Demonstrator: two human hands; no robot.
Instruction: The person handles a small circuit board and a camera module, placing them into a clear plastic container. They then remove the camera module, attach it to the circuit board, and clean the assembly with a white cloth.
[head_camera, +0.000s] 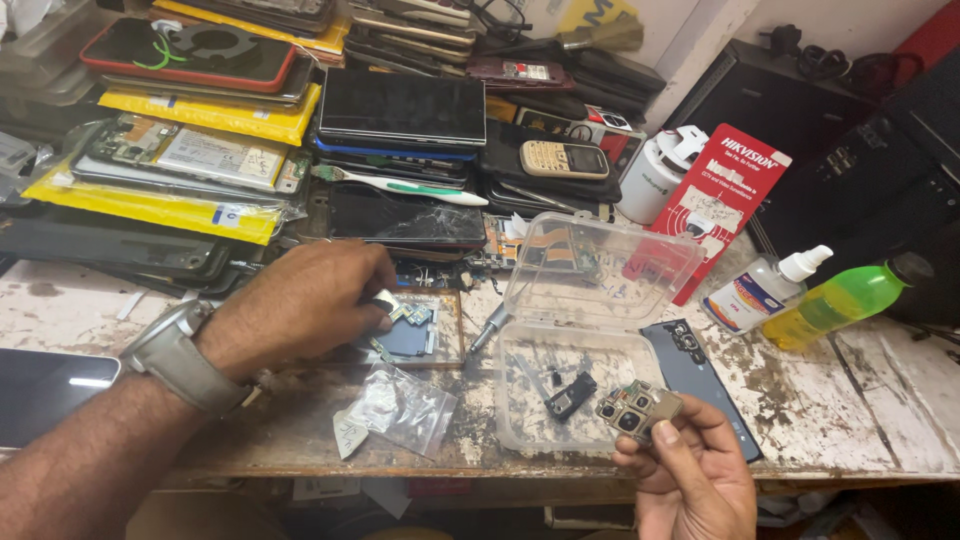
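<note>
Camera module (638, 409): small, light, fragile-looking, pinched edgewise by right hand (690, 480) fingers near tabletop (860, 400) front edge; left hand (300, 305) closed on a small metal part (384, 299).

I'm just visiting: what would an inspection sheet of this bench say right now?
Surface: worn bench, white paint flaking.
Job's things: camera module in right hand; left hand on small parts over an opened phone.
Clutter: clear plastic box open, small bag, stacked phones, toothbrush.
Grippers: both are bare hands.
Cables: dark leads at back.
Surroundings: green bottle, white bottle.
</note>
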